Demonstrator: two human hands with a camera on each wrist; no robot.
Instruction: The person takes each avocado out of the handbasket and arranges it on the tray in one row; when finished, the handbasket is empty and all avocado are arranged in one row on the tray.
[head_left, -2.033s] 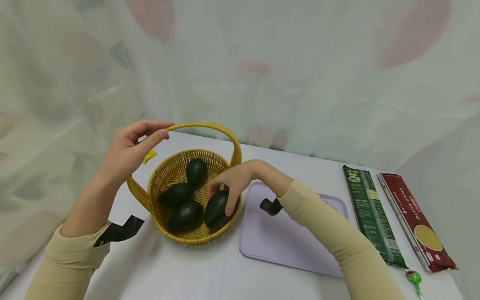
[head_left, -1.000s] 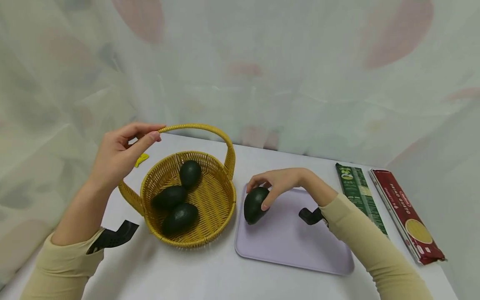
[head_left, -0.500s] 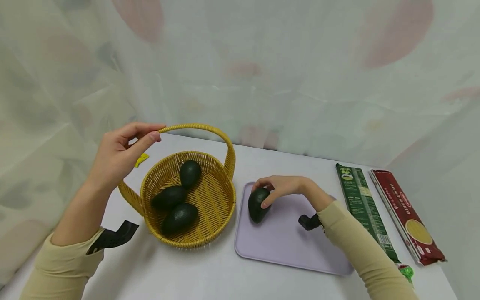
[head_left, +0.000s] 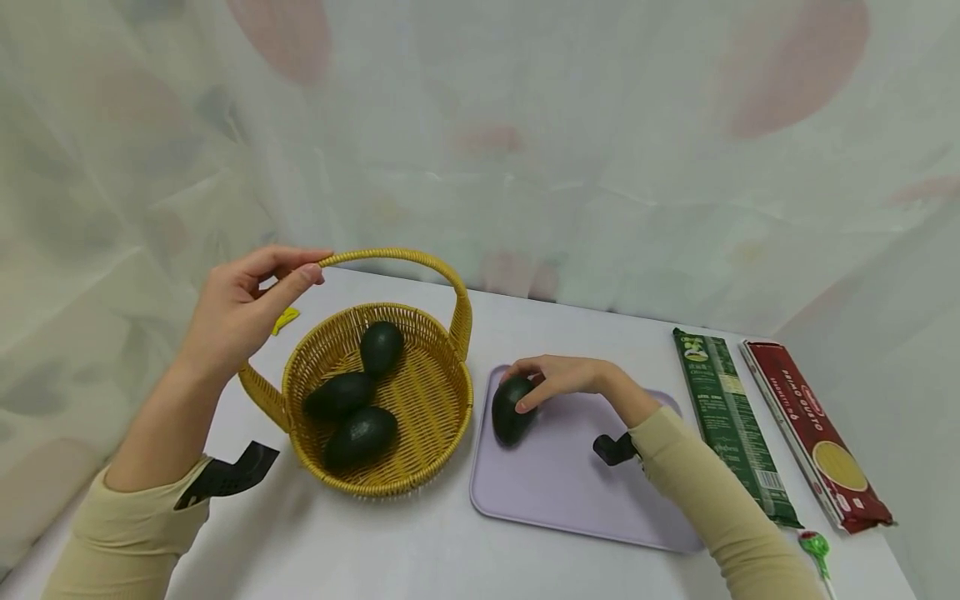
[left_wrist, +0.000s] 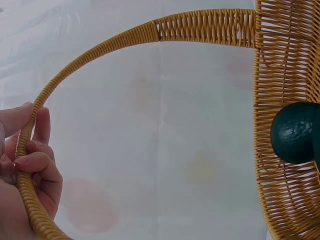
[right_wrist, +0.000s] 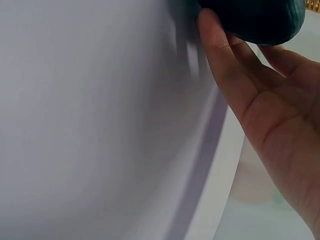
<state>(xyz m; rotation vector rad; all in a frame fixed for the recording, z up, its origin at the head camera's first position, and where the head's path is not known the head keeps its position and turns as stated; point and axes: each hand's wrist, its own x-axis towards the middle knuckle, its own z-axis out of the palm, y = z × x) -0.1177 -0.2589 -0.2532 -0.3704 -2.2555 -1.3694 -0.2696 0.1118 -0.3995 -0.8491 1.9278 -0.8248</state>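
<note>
Left hand (head_left: 238, 312) pinching basket handle (head_left: 405, 258) between thumb and curled fingers (left_wrist: 36, 167); palm cut off at frame edge in left wrist view, handle running out of frame below fingers

Basket (head_left: 442, 442) just right of left hand, on table (head_left: 360, 542), only part of its rim and one avocado cut at frame edge in left wrist view

Right hand (head_left: 564, 379) curled over avocado (head_left: 512, 408), thumb and fingertips touching it, avocado lying on tray (head_left: 570, 492) at tray's near-basket corner, directly under right hand's fingers

In right wrist view only bottom of that avocado visible at top edge, fingers (right_wrist: 220, 60) against it, tray blurred; how firmly gripped, cannot tell

Three avocados (head_left: 341, 394) left in basket, between both hands, closer to left

Two pasta packs (head_left: 731, 429) well right of right hand, beyond tray; print too small to read

Lollipop (head_left: 813, 546) past right elbow, stick cut off by frame edge

Small yellow scrap (head_left: 283, 318) behind left hand, partly hidden by it, kind unclear

Black straps at both wrists partly hidden by sleeves

Against two seconds ago: right hand then in basket on fourth avocado, now over tray with it; against half a second ago: avocado lower and flatter on tray, lollipop more in view; left hand unchanged on handle
</note>
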